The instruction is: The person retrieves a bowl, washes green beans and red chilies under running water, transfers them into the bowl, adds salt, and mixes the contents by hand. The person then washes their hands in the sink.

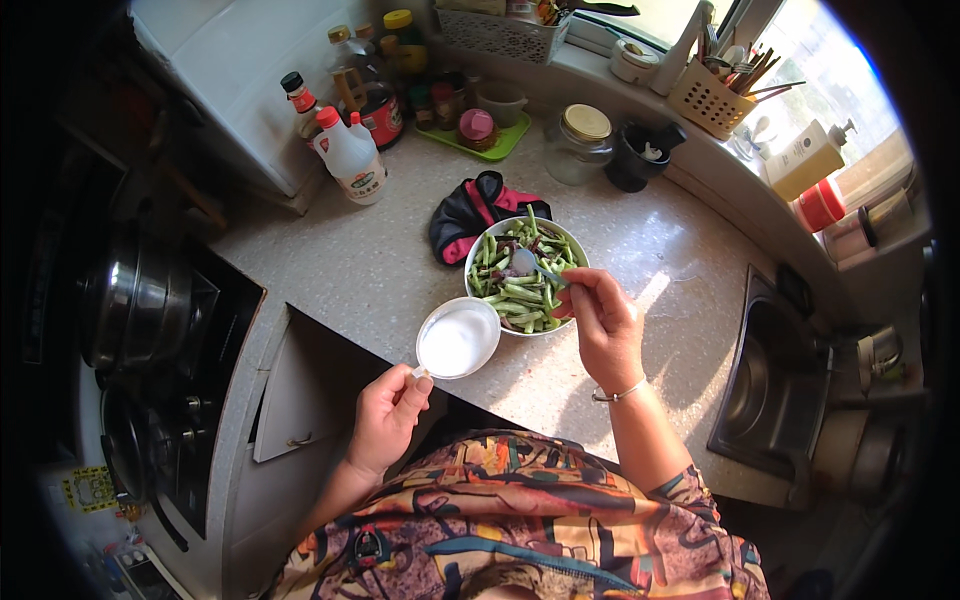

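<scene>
My left hand (390,412) grips the short handle of a small round container (458,337) filled with fine white granules, held in front of the counter's edge. My right hand (606,322) pinches the thin handle of a small plastic spoon (525,261), whose bowl is above the vegetables. Cut green beans (525,289), with some dark purplish pieces among them, fill a white bowl (584,251) on the speckled counter. Behind that bowl, partly hidden by it, lies a black and pink cloth item (469,214). Whether the spoon bowl holds granules I cannot tell.
A white plastic bottle (356,165) and a sauce bottle stand back left. Further right are a green tray (499,148) with jars, a lidded glass jar (579,146) and a black mortar (641,161). A sink (776,382) is at right; a stove with pots (139,300) is at left.
</scene>
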### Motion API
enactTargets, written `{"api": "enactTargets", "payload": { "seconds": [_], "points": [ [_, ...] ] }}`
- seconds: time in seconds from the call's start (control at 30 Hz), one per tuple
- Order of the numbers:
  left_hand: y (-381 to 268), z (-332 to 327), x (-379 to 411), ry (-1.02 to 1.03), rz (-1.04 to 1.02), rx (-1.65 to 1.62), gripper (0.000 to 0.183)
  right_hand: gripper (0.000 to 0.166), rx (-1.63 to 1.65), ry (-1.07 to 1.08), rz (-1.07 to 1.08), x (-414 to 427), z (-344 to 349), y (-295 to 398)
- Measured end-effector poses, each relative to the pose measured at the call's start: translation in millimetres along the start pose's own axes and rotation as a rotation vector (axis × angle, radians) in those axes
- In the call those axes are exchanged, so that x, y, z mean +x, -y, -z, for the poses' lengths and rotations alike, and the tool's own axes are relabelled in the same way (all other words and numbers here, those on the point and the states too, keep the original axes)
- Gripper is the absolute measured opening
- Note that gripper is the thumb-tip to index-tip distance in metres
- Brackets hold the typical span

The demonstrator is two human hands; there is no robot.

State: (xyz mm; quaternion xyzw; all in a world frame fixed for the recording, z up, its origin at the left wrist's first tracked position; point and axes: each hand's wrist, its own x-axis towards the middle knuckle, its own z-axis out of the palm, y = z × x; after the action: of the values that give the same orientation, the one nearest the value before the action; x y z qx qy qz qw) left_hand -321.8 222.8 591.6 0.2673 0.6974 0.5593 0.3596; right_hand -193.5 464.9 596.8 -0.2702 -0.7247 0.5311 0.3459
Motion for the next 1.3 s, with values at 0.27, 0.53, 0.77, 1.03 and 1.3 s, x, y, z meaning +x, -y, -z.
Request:
{"api": "enactTargets", "payload": {
  "seconds": [0.27,0.53,0.77,1.03,1.3],
  "points": [
    [3,4,-1,-0.028,0.004,-0.013,0.029,0.014,-0.21,0.059,0.21,16,-20,4],
    [7,1,5,-0.05,-0.046,-0.018,0.03,0.017,-0.473,-0.008,0.422,34,-12,-2],
    [-6,-7,16,-0.034,-0.153,0.111,0.029,0.018,-0.332,0.059,0.352,9,4,42],
    [-18,-19,24,-0.016,-0.279,0.264,0.027,0.014,-0.24,0.384,0.076,-18,12,42],
    [-11,-27,22,0.069,-0.121,0.145,0.029,0.016,0.459,0.33,-0.59,-38,15,13]
  ]
}}
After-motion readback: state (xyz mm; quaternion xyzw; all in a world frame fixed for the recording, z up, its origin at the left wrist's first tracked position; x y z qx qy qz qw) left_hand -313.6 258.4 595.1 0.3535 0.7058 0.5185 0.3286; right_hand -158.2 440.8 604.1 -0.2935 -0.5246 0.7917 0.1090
